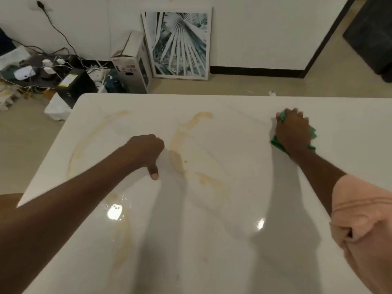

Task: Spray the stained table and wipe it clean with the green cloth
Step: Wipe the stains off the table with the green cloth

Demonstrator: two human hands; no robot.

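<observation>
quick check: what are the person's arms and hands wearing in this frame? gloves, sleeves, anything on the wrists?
No gloves: both the left hand and the right hand are bare. The left forearm is uncovered as far as the frame shows. The right arm has a short pale pink sleeve, ribbed at the hem. No watch, band or ring visible.

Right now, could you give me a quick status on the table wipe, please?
Right hand pressing green cloth on table. Left hand braced on top, holding nothing. Stains remain mid-table. Nothing blocking.
</observation>
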